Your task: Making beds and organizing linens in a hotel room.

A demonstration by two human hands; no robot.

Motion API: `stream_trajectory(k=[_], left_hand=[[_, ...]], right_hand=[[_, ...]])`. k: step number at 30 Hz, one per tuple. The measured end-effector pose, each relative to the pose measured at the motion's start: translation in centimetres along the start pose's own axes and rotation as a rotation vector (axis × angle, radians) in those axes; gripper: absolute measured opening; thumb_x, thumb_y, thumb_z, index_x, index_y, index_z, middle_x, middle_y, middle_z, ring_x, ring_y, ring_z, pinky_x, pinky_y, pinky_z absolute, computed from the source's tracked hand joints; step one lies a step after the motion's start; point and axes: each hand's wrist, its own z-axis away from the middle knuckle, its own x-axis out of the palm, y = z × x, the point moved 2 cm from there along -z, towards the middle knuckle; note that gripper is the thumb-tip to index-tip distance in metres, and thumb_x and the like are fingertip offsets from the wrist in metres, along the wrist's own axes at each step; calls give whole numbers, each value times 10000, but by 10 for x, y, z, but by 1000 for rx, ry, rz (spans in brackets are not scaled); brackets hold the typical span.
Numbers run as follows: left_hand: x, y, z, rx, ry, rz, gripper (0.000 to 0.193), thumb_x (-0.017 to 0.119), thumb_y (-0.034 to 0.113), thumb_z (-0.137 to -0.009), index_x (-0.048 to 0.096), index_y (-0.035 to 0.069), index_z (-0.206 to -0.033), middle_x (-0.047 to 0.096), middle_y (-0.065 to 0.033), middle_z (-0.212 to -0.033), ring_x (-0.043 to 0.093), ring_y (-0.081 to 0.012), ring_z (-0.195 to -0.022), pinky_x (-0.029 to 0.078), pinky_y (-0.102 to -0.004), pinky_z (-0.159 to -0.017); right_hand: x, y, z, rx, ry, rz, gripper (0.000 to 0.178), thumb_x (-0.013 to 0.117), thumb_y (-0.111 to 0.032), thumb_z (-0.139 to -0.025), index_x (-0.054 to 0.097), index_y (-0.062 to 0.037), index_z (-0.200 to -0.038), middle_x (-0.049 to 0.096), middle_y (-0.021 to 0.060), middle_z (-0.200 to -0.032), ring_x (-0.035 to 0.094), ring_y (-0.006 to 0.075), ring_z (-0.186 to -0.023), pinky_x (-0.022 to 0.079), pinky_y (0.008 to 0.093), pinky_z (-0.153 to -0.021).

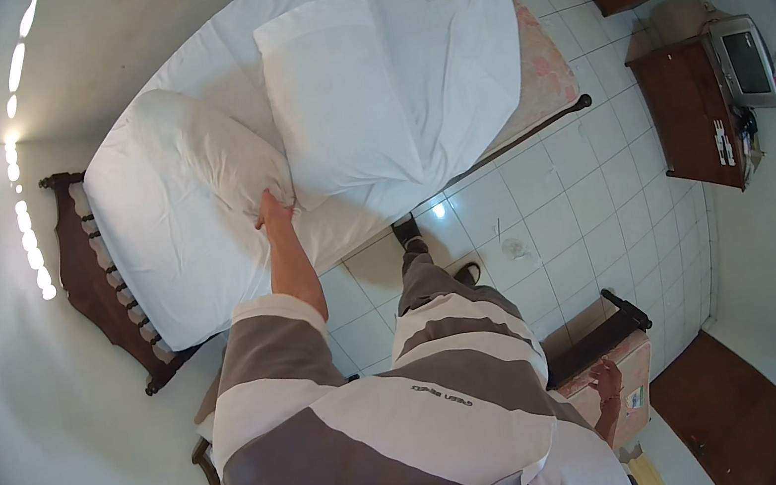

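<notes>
My left hand is closed on the near end of a white pillow that lies slanted on the bed. To its right, a second white pillow rests flat on the white bedsheet, which looks wrinkled. Out to my right, my right hand appears over a pinkish mattress, fingers apart and nothing in them. Whether it touches that mattress I cannot tell.
A dark carved headboard stands at the left. Beyond the tiled floor, a small television sits on a brown wooden cabinet. A dark bed rail is beside my right arm. A patterned mattress corner shows below the sheet.
</notes>
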Motion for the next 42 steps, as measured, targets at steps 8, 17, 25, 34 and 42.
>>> stream_trajectory(k=[8,17,25,34,42], left_hand=[[111,-128,70,-319,-671,-292,744,645,638,-845,417,276,-1454,418,-106,-1500,384,-344,-1361,333,-689,-1015],[140,-109,126,-160,-1015,8,458,478,313,-955,544,36,-1314,609,-112,-1308,590,-320,-1181,480,-476,-1017],[31,-23,292,-28,-1031,-126,436,454,308,-980,539,38,-1312,616,-128,-1265,609,-283,-1156,517,-445,-968],[47,-72,475,-132,-1519,-455,758,749,99,-691,465,-50,-1378,608,-162,-1267,591,-316,-1172,467,-429,-1030],[200,-204,587,-23,-1860,-711,820,795,157,-695,441,-20,-1412,564,-166,-1351,567,-326,-1198,414,-442,-1076]], right_hand=[[13,25,-14,-221,-117,-125,201,624,-248,-959,628,-125,-1118,666,17,-900,645,132,-769,517,283,-577],[71,16,19,-93,-63,-216,233,596,-268,-990,619,-72,-1114,667,51,-878,640,124,-729,509,268,-581],[246,-279,-58,-194,-771,-264,813,502,-679,-930,425,-55,-1445,550,176,-1323,535,279,-1213,538,519,-900],[273,-477,-14,-121,-1190,-220,837,391,-679,-969,238,-108,-1562,351,141,-1563,390,295,-1403,337,488,-1144],[189,-489,-195,-234,-944,-1008,821,348,-670,-975,310,-58,-1521,423,130,-1517,446,281,-1363,397,439,-1124]])
